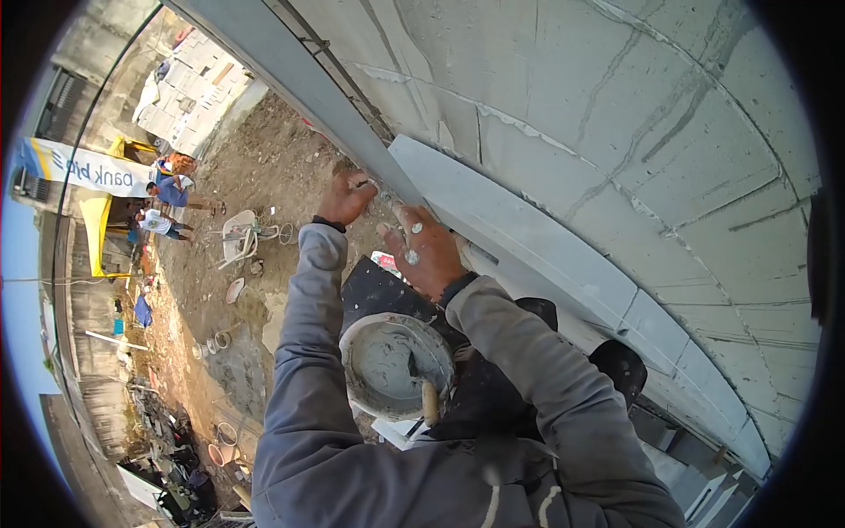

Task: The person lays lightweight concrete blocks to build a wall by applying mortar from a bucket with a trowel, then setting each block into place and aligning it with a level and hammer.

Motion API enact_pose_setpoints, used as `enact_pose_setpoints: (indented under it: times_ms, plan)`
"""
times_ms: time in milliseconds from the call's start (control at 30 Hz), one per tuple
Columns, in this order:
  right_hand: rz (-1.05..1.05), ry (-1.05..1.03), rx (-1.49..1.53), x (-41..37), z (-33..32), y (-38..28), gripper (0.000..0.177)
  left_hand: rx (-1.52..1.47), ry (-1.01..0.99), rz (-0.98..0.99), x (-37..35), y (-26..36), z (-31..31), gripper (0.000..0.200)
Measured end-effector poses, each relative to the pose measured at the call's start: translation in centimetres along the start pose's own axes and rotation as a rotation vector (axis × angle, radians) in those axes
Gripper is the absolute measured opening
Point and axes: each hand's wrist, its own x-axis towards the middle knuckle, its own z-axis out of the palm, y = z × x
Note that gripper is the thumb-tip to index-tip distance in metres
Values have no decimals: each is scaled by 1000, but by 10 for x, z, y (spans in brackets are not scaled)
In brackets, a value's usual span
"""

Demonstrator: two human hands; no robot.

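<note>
My left hand (346,197) is raised beside the long grey beam (352,119), fingers curled in; whatever they may hold is hidden. Close by, my right hand (425,253) is spread with the thumb apart from the fingers, its back spotted with pale mortar. Its fingertips are near the beam's lower part; contact is hard to tell. Below my hands, between my forearms, stands a round bucket (349,363) containing wet grey mortar (387,356). A trowel with a wooden handle (429,403) rests in it, the handle leaning over the rim.
A light block wall (634,114) with mortar joints rises on the right, above a row of pale blocks (528,224). Far below on the dirt ground are a wheelbarrow (239,236), stacked blocks (189,92), people (169,191) and a bank banner (92,169).
</note>
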Motion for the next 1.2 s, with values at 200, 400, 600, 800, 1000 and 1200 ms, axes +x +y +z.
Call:
enact_pose_setpoints:
  times_ms: [200,400,600,800,1000,1200]
  plan:
    - [226,-57,468,7,3,4,27,-75,-35,45,6,-5,1,20]
    - [257,-65,540,15,14,3,23,-52,-44,25,7,-5,-1,20]
    - [105,-21,359,28,1,-10,20,30,-45,47,21,-12,-12,22]
    - [-59,169,355,34,8,-11,20,20,38,161,34,-8,-22,29]
    - [-46,119,341,43,2,-29,10,43,-60,119,37,13,-40,34]
    - [-105,165,363,43,1,-34,16,-42,-25,70,28,24,-41,31]
